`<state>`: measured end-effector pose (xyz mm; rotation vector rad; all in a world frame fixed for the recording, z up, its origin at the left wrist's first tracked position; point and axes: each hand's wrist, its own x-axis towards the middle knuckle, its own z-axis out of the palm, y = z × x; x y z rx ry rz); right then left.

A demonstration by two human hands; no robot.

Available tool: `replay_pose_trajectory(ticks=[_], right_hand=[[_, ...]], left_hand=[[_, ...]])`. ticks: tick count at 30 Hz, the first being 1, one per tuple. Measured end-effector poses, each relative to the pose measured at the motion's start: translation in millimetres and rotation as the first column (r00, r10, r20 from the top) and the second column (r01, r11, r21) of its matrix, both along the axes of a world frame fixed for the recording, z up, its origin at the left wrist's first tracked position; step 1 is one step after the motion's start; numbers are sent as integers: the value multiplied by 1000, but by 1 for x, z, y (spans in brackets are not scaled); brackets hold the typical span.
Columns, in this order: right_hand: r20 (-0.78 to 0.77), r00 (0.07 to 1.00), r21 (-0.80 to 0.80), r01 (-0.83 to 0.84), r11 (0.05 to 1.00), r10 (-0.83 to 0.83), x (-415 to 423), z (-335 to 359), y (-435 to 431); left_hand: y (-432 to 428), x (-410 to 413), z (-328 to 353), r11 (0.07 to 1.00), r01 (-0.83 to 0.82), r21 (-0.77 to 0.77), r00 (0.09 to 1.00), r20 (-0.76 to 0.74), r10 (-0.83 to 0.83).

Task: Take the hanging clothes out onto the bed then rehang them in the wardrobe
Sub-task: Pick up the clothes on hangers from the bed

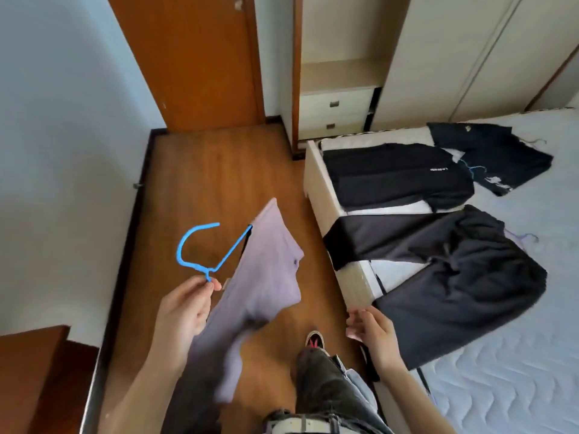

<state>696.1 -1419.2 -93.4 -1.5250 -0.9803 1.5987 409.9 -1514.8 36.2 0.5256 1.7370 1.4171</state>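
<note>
left grip (185,311) on hanger (232,249), dark clothes (454,264) on bed (517,386)

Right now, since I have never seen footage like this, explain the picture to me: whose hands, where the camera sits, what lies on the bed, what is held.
No machine here: a person wears a wide-angle camera on the head, looking down at their own hands. The left hand pinches a blue hanger carrying a lilac garment. The right hand is relaxed and empty beside the bed. On it lie a black top, a navy top and a dark grey garment.
</note>
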Motion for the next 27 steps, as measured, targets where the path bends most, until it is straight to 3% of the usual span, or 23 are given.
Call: replay_pose_trajectory(ticks=[6,14,17,21,27], right_hand=[[31,992,-73,-120,990,123,-71,-20,88],[0,952,-39,-304,952,305,-190,-8,269],[-18,946,-36,-325,945,324,-226,1,336],[-62,950,-57,-309,949,306,-261,1,410],[-17,974,-94,-227,969,226,-305,-26,534]], left_hand=[[39,-72,-42,969,-212,-124,977,-13,212],[126,-156,-44,843,-490,-223,871,-173,460],[158,-185,-43,817,-516,-258,849,-285,446],[213,-218,-46,823,-478,-308,867,-319,384],[368,-291,-65,863,-400,-310,886,-373,276]])
